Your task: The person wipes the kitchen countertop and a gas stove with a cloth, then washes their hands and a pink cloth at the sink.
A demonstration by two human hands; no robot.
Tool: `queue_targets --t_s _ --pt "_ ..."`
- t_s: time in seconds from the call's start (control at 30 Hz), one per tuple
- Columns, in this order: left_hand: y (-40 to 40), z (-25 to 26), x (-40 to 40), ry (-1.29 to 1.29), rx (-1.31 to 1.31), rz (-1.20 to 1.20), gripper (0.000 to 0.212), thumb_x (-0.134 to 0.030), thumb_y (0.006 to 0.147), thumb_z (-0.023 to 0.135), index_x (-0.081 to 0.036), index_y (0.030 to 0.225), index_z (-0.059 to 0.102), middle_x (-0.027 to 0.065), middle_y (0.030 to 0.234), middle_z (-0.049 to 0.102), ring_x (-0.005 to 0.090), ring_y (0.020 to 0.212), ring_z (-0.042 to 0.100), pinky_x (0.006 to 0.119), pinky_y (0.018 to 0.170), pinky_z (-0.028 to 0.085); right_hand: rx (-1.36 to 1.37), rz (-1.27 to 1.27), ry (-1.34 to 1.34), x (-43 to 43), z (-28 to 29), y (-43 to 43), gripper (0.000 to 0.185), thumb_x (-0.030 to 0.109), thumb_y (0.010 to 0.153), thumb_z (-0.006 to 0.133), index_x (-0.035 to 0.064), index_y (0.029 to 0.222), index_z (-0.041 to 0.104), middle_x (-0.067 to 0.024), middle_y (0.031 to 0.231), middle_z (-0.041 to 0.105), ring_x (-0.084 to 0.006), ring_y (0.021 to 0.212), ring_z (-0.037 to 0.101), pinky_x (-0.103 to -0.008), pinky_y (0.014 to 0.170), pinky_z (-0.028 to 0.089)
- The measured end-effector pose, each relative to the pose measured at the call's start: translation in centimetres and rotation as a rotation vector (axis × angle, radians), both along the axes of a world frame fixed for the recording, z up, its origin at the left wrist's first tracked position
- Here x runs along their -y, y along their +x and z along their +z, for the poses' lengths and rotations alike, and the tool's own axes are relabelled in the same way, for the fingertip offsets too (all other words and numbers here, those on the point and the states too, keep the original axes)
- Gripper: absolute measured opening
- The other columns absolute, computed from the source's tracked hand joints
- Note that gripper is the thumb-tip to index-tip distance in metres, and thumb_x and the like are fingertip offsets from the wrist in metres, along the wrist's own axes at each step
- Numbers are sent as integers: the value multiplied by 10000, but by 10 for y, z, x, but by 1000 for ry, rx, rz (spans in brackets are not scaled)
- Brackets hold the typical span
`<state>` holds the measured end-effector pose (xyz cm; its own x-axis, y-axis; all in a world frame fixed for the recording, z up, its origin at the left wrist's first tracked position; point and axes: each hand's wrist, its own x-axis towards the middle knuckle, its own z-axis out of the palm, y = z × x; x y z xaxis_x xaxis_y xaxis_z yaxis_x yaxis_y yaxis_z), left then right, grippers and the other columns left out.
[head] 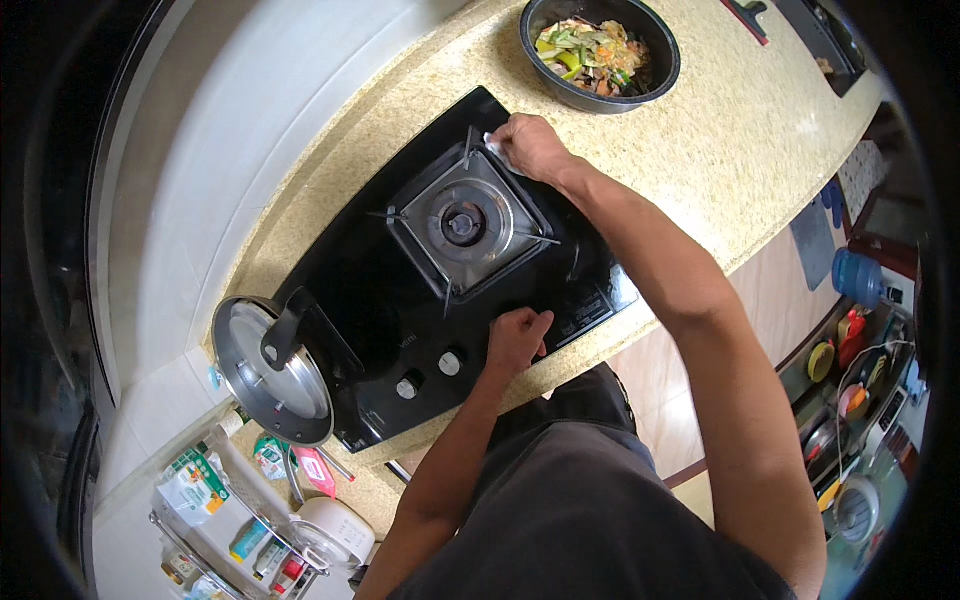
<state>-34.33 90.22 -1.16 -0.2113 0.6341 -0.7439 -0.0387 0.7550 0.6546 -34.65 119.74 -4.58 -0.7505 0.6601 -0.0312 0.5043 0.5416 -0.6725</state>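
Note:
A black glass gas hob [360, 277] is set into a speckled stone counter. With my right hand [532, 146] I press a white cloth or tissue [504, 156] onto the hob's far right edge, beside the burner. My left hand [517, 341], loosely curled, rests at the hob's front edge, right of two control knobs [449, 364]; nothing shows in it. The square burner tray [480, 255] has thin metal pan supports around a dark burner cap [463, 224]. A pan with a metal lid [281, 367] stands at the hob's left end.
A black pot [600, 105] with food scraps sits on the counter [720, 142] beyond my right hand. A squeegee [748, 19] lies farther off, near a sink [821, 45]. At lower left are a wire rack [247, 510] with packets and a white appliance [337, 525].

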Motion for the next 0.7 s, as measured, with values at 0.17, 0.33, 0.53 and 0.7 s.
queue_targets --t_s 0.17,0.33,0.53,0.7 --pt "1 -2 1 22 -13 -32 364 -323 924 660 -17 727 645 52 539 601 76 397 463 271 388 354 -59 -94 -66 4 -12 -1 213 60 803 635 90 972 762 -220 922 685 -385 862 666 -437 831 528" --pt "-3 0 2 6 -34 -40 363 -329 919 658 -21 729 644 51 543 604 82 415 482 273 392 360 -51 29 -79 33 -4 41 191 37 822 611 96 927 759 -174 872 629 -350 914 625 -420 846 520" --pt "2 -5 -3 17 -48 -32 375 -310 909 669 0 701 633 57 527 603 108 431 529 290 434 396 -129 7 76 -3 -13 -3 201 64 792 632 82 960 742 -192 931 650 -368 945 625 -440 836 513" --pt "-2 -2 0 25 -20 -23 351 -300 914 668 -12 715 641 57 526 599 89 373 456 277 372 344 -101 211 16 33 -3 64 120 103 861 622 79 896 734 -213 844 637 -387 836 639 -459 745 523"
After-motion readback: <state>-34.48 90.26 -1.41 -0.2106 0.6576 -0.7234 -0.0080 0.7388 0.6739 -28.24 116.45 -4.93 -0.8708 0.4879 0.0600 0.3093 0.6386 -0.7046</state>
